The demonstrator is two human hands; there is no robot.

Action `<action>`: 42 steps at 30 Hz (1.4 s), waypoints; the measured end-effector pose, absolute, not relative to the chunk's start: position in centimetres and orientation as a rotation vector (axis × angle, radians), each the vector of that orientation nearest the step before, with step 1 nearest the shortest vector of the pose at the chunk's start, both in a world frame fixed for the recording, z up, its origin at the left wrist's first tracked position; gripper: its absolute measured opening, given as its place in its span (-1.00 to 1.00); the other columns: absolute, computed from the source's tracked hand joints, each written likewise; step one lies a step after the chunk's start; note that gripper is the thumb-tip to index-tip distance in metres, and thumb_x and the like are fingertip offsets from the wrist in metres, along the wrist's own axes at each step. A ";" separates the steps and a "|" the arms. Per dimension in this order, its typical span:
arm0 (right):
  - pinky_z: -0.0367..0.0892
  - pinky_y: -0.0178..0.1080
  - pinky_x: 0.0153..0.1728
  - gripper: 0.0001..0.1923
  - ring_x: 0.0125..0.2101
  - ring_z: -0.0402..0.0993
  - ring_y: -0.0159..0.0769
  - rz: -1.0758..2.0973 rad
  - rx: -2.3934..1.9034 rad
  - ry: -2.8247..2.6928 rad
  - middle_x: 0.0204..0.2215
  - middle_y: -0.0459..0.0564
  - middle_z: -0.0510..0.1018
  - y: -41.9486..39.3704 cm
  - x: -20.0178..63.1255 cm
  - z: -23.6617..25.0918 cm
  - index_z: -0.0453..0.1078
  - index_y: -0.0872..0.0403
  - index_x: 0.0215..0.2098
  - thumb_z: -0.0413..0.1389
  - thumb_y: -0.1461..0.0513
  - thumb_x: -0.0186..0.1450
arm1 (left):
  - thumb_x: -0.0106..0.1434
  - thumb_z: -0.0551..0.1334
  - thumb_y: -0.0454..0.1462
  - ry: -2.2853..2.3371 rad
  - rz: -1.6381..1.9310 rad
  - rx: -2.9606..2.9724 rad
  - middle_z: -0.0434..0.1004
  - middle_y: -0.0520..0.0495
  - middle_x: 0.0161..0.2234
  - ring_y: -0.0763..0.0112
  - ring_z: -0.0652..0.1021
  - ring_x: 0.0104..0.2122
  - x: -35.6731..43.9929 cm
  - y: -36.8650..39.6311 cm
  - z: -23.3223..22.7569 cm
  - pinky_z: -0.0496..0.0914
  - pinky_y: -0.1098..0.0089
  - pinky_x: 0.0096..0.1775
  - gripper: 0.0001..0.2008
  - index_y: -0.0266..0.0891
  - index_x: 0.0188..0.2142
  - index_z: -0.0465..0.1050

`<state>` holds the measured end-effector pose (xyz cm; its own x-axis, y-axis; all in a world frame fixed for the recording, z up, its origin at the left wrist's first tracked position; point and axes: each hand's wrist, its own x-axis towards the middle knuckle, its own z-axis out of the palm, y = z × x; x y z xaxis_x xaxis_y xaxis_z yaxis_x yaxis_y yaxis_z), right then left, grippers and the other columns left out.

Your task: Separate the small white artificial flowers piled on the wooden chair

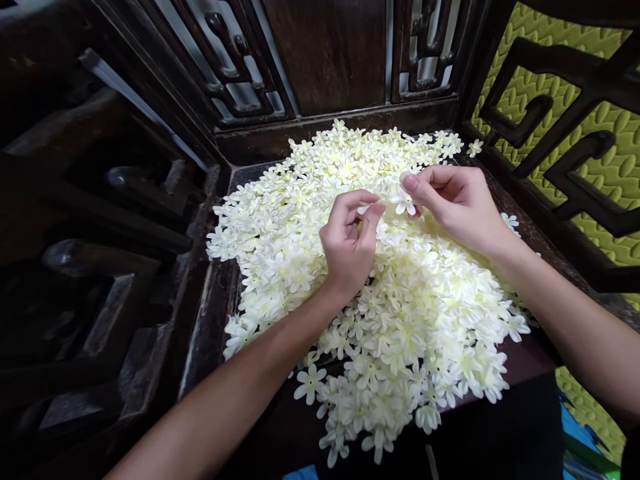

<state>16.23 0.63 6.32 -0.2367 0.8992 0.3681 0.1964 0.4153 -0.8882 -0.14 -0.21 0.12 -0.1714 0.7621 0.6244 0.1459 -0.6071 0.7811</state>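
Note:
A broad heap of white artificial flowers with pale yellow centres covers the dark wooden seat. Above its middle, my right hand pinches a single white flower between thumb and fingers. Just to the left, my left hand is closed in a pinch, its thumb and index fingertips nearly meeting beside that flower. Whatever lies between those left fingertips is too small to make out. Both forearms reach in over the heap from the near side.
Carved dark wood panels stand at the back and left. An openwork armrest rises on the right, with a yellow-green quilted surface behind it. A loose flower lies at the back right; more flowers spill over the front edge.

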 end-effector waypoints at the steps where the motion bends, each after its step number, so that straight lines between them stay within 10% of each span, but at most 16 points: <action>1: 0.18 -0.30 -0.59 -0.57 -0.60 0.29 -0.43 0.905 -0.965 -1.698 -0.58 -0.08 0.48 0.6 16.2 6.3 0.43 0.07 -0.49 0.19 -0.09 0.30 | 0.32 0.28 -0.19 1.035 1.844 1.670 0.50 0.06 -0.42 0.65 0.38 -0.55 -0.2 -0.2 0.1 0.24 0.53 -0.53 -0.88 -0.17 -0.21 0.50; 9: 0.17 -0.28 -0.59 -0.58 -0.59 0.28 -0.40 0.916 -0.992 -1.694 -0.58 -0.07 0.48 0.5 16.2 6.5 0.44 0.05 -0.49 0.20 -0.10 0.28 | 0.26 0.34 -0.21 1.033 1.852 1.630 0.53 0.04 -0.32 0.56 0.54 -0.40 -0.2 0.0 -0.4 0.42 0.52 -0.40 -0.77 -0.14 -0.09 0.47; 19: 0.17 -0.27 -0.57 -0.61 -0.59 0.28 -0.40 0.927 -0.970 -1.704 -0.57 -0.08 0.48 0.6 16.4 6.4 0.44 0.05 -0.48 0.21 -0.06 0.30 | 0.29 0.30 -0.29 0.950 1.889 1.857 0.55 -0.01 -0.39 0.51 0.55 -0.37 -0.3 -0.1 0.3 0.40 0.46 -0.37 -0.86 -0.21 -0.42 0.55; 33: 0.17 -0.28 -0.56 -0.58 -0.58 0.28 -0.40 0.906 -0.982 -1.692 -0.58 -0.08 0.46 0.6 16.3 6.3 0.43 0.05 -0.49 0.20 -0.09 0.29 | 0.29 0.28 -0.27 0.948 1.853 1.820 0.50 -0.09 -0.06 0.34 0.56 -0.05 0.0 0.4 -0.4 0.53 0.27 -0.04 -0.64 -0.08 0.07 0.35; 42: 0.12 -0.28 -0.59 -0.57 -0.59 0.25 -0.41 0.913 -0.980 -1.707 -0.58 -0.08 0.44 0.6 16.2 6.3 0.43 0.06 -0.49 0.20 -0.09 0.29 | 0.29 0.30 -0.25 0.968 1.776 1.770 0.58 0.00 -0.30 0.55 0.56 -0.41 -0.1 0.0 -0.3 0.48 0.47 -0.36 -0.89 -0.18 -0.19 0.51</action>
